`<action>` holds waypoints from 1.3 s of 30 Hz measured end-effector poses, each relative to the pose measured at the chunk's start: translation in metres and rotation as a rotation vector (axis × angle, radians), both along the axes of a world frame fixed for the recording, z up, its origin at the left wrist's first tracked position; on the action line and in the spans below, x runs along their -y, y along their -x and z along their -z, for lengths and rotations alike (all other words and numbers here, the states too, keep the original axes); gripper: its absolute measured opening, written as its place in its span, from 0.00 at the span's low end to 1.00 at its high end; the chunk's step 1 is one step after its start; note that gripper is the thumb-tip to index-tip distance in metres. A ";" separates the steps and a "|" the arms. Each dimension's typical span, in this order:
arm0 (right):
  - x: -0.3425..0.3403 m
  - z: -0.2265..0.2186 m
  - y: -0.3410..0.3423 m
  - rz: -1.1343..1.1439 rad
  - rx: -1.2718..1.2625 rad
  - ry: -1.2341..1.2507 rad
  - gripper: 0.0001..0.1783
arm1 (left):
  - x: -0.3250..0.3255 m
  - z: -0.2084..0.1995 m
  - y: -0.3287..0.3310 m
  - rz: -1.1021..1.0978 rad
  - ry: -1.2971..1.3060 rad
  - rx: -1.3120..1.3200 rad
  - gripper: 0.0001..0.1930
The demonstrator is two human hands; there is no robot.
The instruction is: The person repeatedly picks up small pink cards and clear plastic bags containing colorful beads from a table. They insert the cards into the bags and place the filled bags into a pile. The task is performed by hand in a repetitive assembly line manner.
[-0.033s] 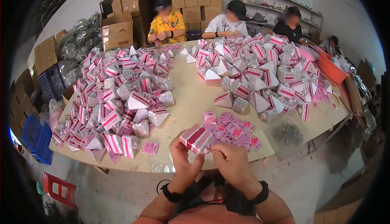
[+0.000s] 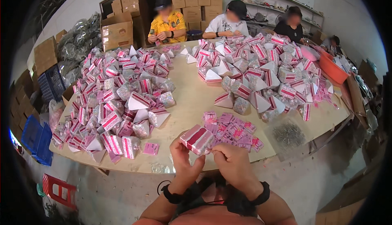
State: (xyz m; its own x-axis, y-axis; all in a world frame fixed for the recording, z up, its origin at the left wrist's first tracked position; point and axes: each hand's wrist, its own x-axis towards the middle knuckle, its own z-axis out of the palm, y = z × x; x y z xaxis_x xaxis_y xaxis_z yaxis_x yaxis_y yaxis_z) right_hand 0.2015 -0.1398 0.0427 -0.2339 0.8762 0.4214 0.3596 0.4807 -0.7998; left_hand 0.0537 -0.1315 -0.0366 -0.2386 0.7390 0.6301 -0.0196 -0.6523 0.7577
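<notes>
My left hand (image 2: 184, 159) and my right hand (image 2: 232, 160) together hold a small pink and white striped packet (image 2: 197, 138) just above the near edge of the wooden table (image 2: 192, 98). Both hands pinch the packet's lower edge, fingers closed on it. Right behind the packet lies a loose heap of flat pink cards (image 2: 230, 129). A single pink card (image 2: 150, 148) lies to the left of my hands.
Large piles of finished triangular pink packets cover the left (image 2: 114, 98) and far right (image 2: 261, 70) of the table. A clear bag of small dark pieces (image 2: 288, 134) sits right. Several other people sit at the far side. An orange basin (image 2: 332, 68), cardboard boxes, blue crates and a red stool (image 2: 59, 190) surround it.
</notes>
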 end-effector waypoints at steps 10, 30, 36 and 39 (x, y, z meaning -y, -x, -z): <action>0.002 0.007 0.008 0.028 0.040 -0.011 0.05 | -0.004 0.001 -0.004 -0.114 -0.103 0.049 0.37; -0.001 0.020 0.010 0.124 0.119 -0.338 0.04 | -0.007 0.002 0.014 0.390 0.017 0.717 0.17; -0.004 0.026 0.009 0.128 0.202 -0.372 0.01 | 0.004 -0.016 0.012 0.572 0.326 0.691 0.28; -0.005 0.023 0.006 0.118 0.202 -0.397 0.02 | 0.008 -0.020 0.011 0.597 0.388 0.615 0.36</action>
